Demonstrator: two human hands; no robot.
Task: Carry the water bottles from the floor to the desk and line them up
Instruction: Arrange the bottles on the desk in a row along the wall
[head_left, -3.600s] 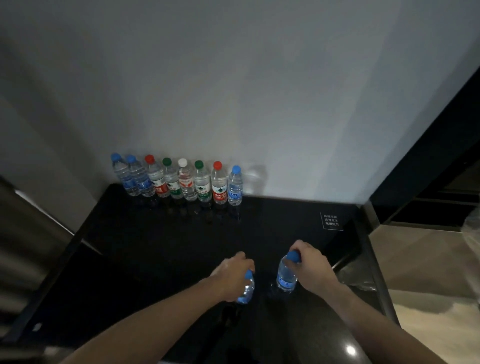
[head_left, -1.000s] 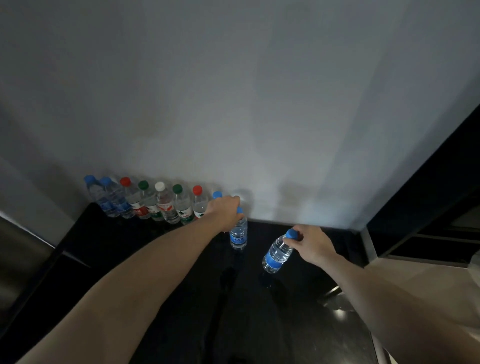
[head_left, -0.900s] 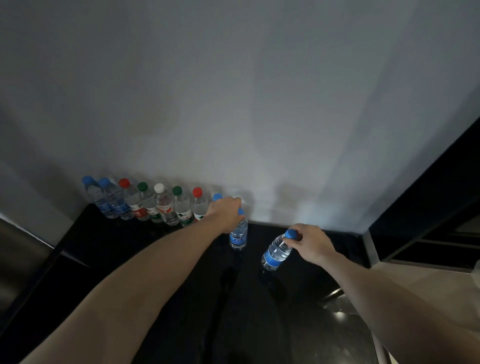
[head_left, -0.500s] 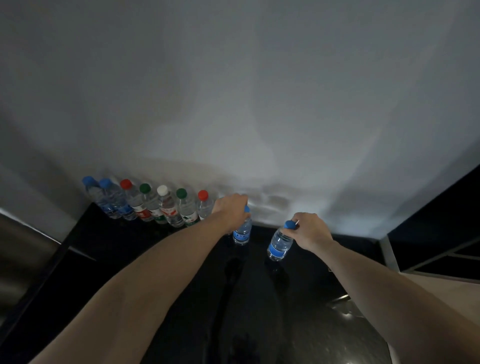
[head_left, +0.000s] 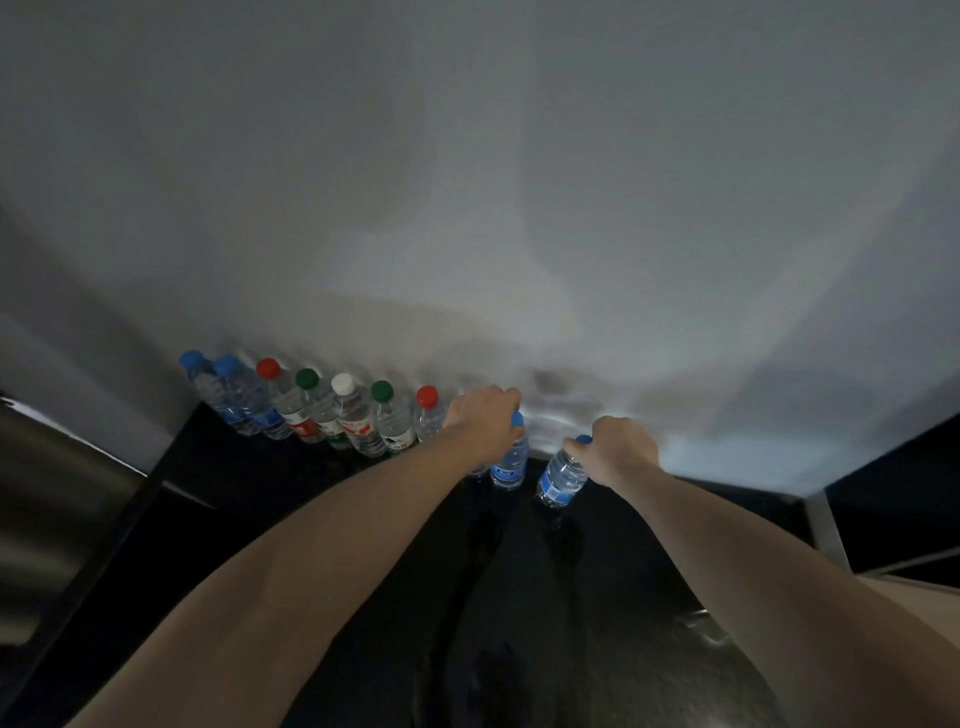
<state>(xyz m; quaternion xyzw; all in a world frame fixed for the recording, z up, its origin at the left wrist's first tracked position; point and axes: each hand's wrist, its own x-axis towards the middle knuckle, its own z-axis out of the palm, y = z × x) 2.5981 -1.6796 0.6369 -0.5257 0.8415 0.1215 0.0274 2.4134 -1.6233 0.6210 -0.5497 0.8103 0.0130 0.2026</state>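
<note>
A row of several water bottles (head_left: 358, 421) with blue, red, green and white caps stands along the wall at the back of the black desk (head_left: 249, 509). My left hand (head_left: 483, 421) grips the neck of a blue-capped bottle (head_left: 510, 460) at the right end of that row, its base near the desk top. My right hand (head_left: 621, 449) holds another blue-capped bottle (head_left: 561, 478) by the neck, tilted, just right of the first. The row's last blue-capped bottle is mostly hidden behind my left hand.
The grey wall (head_left: 519, 234) rises directly behind the bottles. A metallic surface (head_left: 47, 499) borders the desk on the left. A dark opening (head_left: 893, 499) and a pale floor strip (head_left: 930, 603) lie beyond the desk's right edge.
Both hands have carried their bottles from the desk's front to the back by the wall. Over the last half second they moved slightly further toward the row's right end.
</note>
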